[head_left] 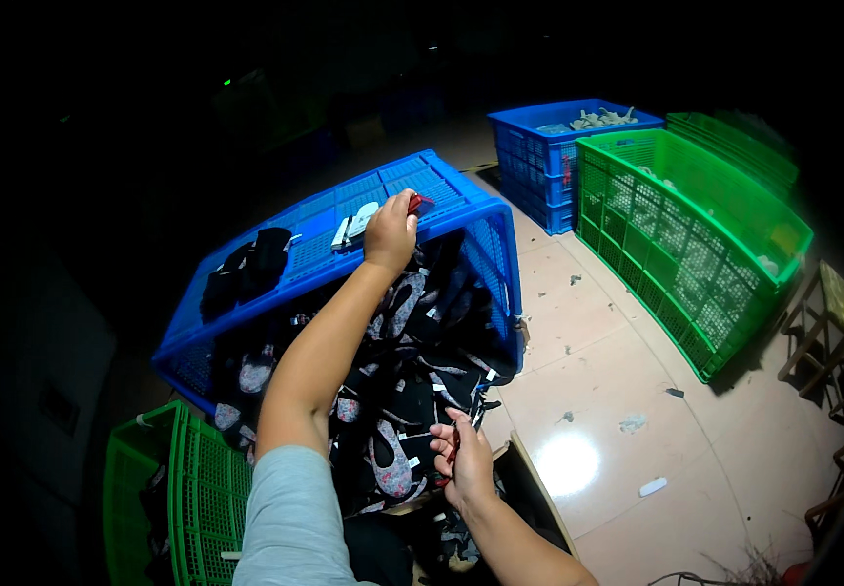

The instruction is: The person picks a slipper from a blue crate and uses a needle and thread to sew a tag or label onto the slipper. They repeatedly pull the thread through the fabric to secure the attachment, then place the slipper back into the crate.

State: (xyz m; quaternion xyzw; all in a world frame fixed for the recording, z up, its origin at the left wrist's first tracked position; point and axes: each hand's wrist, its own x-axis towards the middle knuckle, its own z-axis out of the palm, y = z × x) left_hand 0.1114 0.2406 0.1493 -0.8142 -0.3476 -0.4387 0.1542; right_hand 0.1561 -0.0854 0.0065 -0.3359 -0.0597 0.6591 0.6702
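From here I see 1 short sleeve on the left arm, pale blue-grey and softly creased, its hem just above the elbow. The right forearm is bare, as are the left hand and the right hand.

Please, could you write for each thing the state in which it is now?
Left hand: closed on a red object.
Right hand: fingers curled; grip unclear.
Near blue crate: on its side, open toward the person.
Black and floral fabric pieces: piled loosely inside it.
Black bundle: lying on top of that crate.
Far blue crate: upright, open, holding pale pieces.
Front right green crate: upright, open, partly filled.
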